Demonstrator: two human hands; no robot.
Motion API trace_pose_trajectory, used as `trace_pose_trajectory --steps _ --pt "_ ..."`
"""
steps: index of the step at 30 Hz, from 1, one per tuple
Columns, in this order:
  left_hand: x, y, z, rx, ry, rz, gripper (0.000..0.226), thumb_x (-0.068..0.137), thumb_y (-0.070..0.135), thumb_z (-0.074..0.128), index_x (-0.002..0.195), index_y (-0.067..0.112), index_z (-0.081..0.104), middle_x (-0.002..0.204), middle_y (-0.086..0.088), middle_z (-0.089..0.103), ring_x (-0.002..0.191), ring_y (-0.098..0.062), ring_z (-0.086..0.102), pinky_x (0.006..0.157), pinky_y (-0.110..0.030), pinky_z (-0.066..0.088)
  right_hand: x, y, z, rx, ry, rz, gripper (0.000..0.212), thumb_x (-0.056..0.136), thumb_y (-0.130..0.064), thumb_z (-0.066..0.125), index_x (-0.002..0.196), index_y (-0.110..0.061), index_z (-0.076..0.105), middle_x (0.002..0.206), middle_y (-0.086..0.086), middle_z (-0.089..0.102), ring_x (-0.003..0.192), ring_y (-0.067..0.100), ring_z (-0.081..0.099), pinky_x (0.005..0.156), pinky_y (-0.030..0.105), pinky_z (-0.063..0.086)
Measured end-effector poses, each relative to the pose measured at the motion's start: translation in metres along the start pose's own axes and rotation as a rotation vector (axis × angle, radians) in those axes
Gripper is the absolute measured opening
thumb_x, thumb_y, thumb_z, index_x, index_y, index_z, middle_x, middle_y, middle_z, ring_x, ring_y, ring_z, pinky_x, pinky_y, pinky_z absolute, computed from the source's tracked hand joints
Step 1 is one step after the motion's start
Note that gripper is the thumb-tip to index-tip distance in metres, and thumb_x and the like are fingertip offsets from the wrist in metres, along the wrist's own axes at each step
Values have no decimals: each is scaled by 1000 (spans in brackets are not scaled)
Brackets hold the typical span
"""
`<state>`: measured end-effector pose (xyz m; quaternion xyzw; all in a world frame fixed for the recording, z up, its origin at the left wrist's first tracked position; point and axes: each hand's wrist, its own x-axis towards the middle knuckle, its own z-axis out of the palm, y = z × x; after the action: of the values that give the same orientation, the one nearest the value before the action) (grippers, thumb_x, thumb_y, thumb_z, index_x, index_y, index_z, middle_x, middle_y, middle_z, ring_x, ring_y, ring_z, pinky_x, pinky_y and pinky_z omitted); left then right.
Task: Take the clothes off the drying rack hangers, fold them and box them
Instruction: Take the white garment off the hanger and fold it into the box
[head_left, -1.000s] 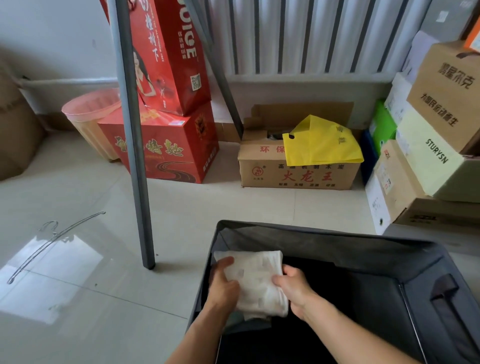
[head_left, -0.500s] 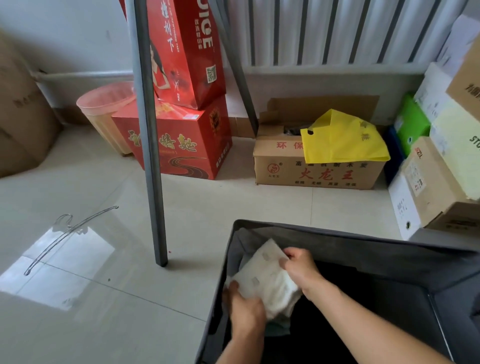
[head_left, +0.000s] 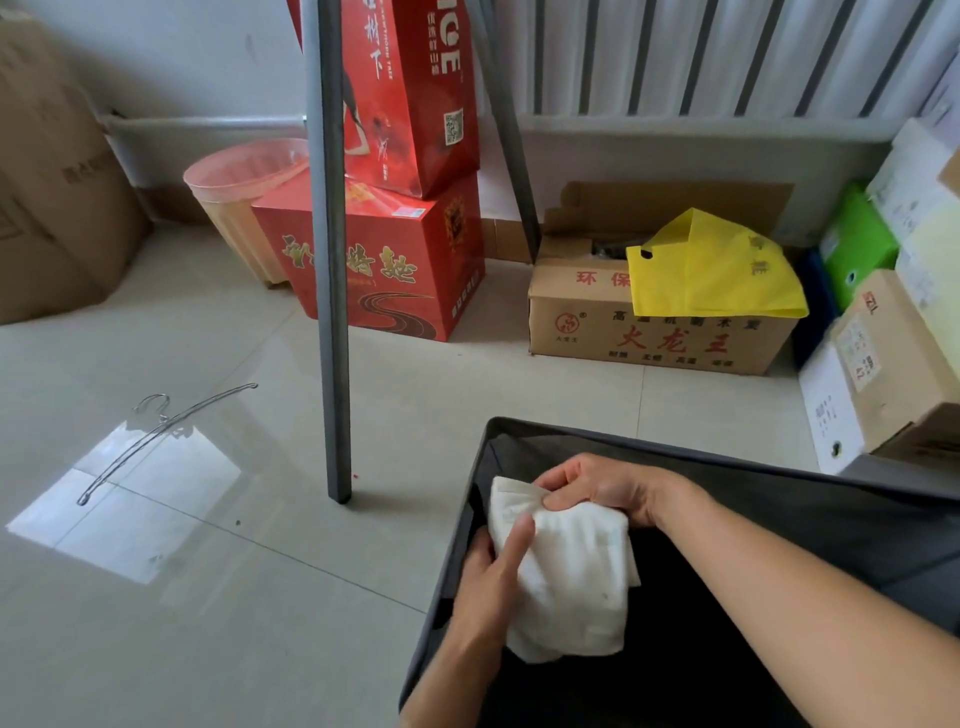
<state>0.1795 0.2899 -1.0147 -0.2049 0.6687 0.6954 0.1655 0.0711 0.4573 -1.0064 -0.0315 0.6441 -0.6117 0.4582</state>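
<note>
Item: folded white garment (head_left: 569, 577), small, creased, held inside the open top of the dark fabric storage box (head_left: 779, 525), against the box's left wall near its far-left corner.

Left hand (head_left: 491, 577): at the garment's left edge, between cloth and box wall; thumb laid across the top face of the fold, remaining fingers underneath and out of sight. Grip: holding the garment.

Right hand (head_left: 602, 486): at the garment's far edge; thumb and fingertips pinch the upper-left corner of the fold. Grip: narrow, closed on the cloth.

Storage box: dark grey, soft-sided, interior black; stands on the pale tiled floor (head_left: 208, 597), lower right of the scene.

Drying rack leg (head_left: 332, 270): grey upright post, foot on the floor just left of the box's far-left corner. A second, slanted leg (head_left: 511, 156) stands beyond the box.

Wire hanger (head_left: 161, 436): bare, lying flat on the floor well left of the box, past the rack leg.

Beyond the box, against the wall: two stacked red cartons (head_left: 395, 260); pink bin (head_left: 234, 192) to their left; brown carton (head_left: 660, 332) with yellow bag (head_left: 717, 270) draped over it. Right of the box: stacked cardboard cartons (head_left: 883, 364).
</note>
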Motion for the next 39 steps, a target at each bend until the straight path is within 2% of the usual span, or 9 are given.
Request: trace_pose_trajectory --steps 4,8,10,15,17,20,25,31,39 --pt "2 5 -3 -46 19 20 47 77 46 74 111 15 68 99 -3 76 92 -18 73 85 -40 58 -8 8 3 286 48 -8 29 89 -20 58 112 -6 69 104 15 72 87 22 71 78 32 57" --pt "9 5 3 15 174 4 47 87 41 68 125 20 51 111 -1 67 104 -20 65 95 -37 52 -19 38 3 609 19 -39 83 61 -47 85 124 3 63 124 25 62 112 37 63 95 45 49" --pt "17 5 4 16 193 5 59 87 39 68 135 14 45 122 -9 63 111 -26 62 99 -41 49 -12 54 2 537 102 -82 91 48 -20 92 127 7 56 118 26 65 104 37 65 88 45 53" --pt "40 -12 7 433 184 24 67 95 42 54 149 12 26 148 -15 41 133 -30 44 112 -42 35 24 78 17 340 613 -93 57 73 19 66 126 3 52 101 17 68 93 28 66 75 34 56" --pt "37 -20 9 628 204 106 70 98 26 48 154 14 10 160 -12 18 144 -25 26 117 -33 23 33 84 23 252 721 -84 60 75 18 65 129 -2 50 101 13 66 94 27 63 79 35 54" --pt "34 -33 8 998 -26 240 68 92 43 24 155 26 6 162 -1 -14 150 -22 2 117 -26 10 35 86 28 103 804 -113 59 74 15 67 127 -4 50 105 14 65 92 23 62 77 28 52" --pt "40 -37 12 1237 -269 79 61 103 26 33 154 35 1 162 0 -17 149 -25 -15 120 -33 5 29 88 36 -327 931 -20 74 77 -12 77 141 -9 41 139 12 49 128 27 48 107 34 39" --pt "22 -6 22 797 -156 142 55 101 23 45 153 21 26 161 -4 19 149 -17 16 116 -23 16 -1 68 47 -465 1109 -109 37 86 -25 67 121 -17 56 116 3 58 108 21 58 95 40 46" --pt "-44 67 28 20 -94 -217 30 100 18 49 129 19 55 104 0 68 100 -17 66 87 -33 51 -68 8 91 85 960 -107 7 96 -18 55 95 -19 62 89 5 67 71 14 63 60 20 46"
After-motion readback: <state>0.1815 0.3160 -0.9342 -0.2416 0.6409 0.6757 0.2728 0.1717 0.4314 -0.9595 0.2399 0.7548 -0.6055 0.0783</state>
